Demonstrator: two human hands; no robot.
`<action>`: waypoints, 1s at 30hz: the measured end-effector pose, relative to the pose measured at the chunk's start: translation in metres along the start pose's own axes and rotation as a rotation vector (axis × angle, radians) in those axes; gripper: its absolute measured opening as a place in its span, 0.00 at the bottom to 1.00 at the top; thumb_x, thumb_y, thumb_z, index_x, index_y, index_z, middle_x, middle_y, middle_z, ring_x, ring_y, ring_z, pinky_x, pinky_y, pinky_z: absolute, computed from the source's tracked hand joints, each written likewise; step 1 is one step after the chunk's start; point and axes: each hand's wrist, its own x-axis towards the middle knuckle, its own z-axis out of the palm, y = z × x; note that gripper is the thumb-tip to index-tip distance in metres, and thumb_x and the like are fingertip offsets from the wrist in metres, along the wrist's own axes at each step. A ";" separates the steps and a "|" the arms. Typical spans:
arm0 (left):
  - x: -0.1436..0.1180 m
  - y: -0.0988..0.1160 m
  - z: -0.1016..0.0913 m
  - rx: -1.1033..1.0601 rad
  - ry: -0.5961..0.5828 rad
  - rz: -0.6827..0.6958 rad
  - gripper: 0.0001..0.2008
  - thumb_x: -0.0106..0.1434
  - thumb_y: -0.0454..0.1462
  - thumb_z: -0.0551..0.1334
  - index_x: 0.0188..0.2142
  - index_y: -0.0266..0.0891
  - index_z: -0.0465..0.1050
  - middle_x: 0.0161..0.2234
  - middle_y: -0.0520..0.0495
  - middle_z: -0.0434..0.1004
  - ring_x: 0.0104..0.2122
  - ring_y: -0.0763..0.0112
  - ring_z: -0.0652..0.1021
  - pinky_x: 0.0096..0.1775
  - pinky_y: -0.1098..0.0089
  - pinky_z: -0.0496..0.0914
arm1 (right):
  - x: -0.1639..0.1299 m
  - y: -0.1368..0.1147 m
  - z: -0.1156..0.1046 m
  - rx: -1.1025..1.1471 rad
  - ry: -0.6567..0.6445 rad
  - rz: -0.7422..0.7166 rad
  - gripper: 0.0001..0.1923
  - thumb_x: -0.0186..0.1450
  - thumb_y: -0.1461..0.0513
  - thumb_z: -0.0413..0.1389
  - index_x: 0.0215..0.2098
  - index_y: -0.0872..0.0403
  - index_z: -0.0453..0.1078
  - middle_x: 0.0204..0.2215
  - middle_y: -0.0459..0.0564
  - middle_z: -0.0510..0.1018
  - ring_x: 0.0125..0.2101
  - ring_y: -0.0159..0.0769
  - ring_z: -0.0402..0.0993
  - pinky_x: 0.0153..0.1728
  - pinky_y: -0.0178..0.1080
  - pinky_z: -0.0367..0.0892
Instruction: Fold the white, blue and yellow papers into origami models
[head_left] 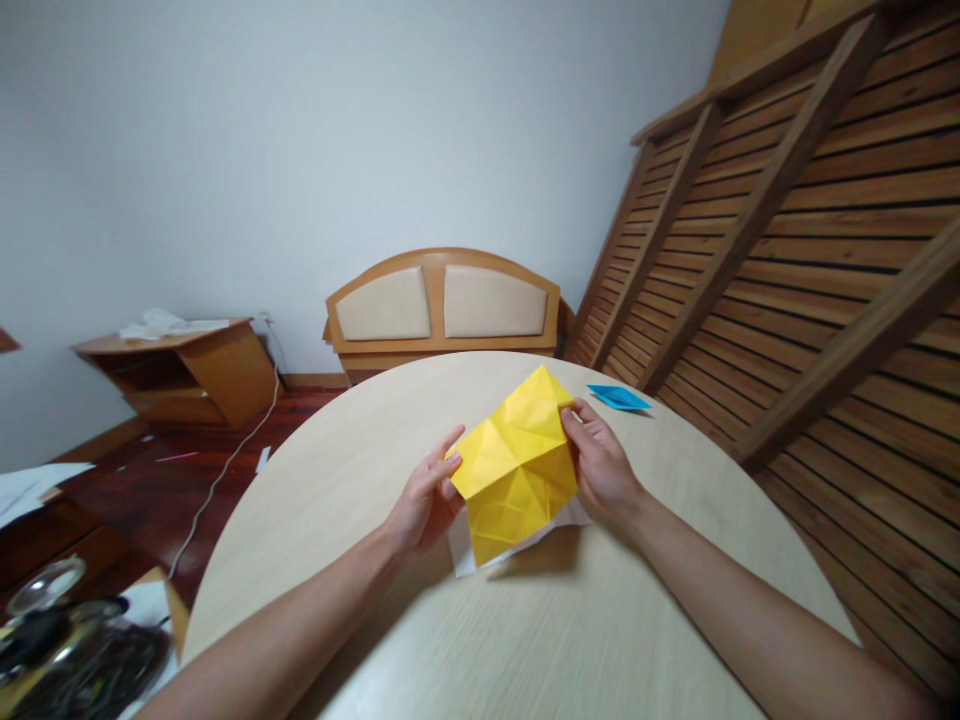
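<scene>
A creased yellow paper (517, 465) is pinched between left hand (426, 500) and right hand (600, 462) — held just above the round table (600, 620); blue paper (619, 398) lies beyond the right hand, possibly folded.

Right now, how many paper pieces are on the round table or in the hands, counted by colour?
Yellow: 1, the creased yellow paper held by left hand and right hand
White: 1, white sheet underneath
Blue: 1, blue paper
Total: 3

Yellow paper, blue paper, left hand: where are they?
yellow paper (517, 455), head view, its creased middle.
blue paper (619, 398), head view, its flat top.
left hand (424, 505), head view, its back.
</scene>
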 end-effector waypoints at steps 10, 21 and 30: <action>0.012 0.013 -0.011 0.133 0.074 0.189 0.28 0.50 0.42 0.75 0.48 0.39 0.69 0.31 0.52 0.77 0.30 0.73 0.78 0.33 0.76 0.70 | 0.015 -0.006 -0.016 -0.168 0.070 -0.066 0.20 0.56 0.47 0.66 0.38 0.50 0.73 0.33 0.47 0.83 0.33 0.40 0.81 0.34 0.40 0.76; 0.016 0.030 -0.017 0.509 0.141 0.275 0.19 0.53 0.46 0.73 0.34 0.34 0.73 0.21 0.57 0.67 0.16 0.86 0.58 0.18 0.81 0.49 | 0.018 -0.017 -0.027 -0.479 0.186 -0.393 0.17 0.61 0.47 0.62 0.37 0.52 0.74 0.34 0.50 0.83 0.33 0.39 0.80 0.35 0.40 0.76; 0.024 0.038 -0.033 0.481 0.132 0.500 0.14 0.53 0.42 0.72 0.37 0.37 0.78 0.36 0.46 0.80 0.35 0.68 0.77 0.38 0.70 0.73 | 0.000 -0.039 -0.035 -0.951 -0.085 -1.116 0.03 0.68 0.64 0.57 0.40 0.49 0.71 0.37 0.48 0.83 0.40 0.38 0.80 0.41 0.41 0.74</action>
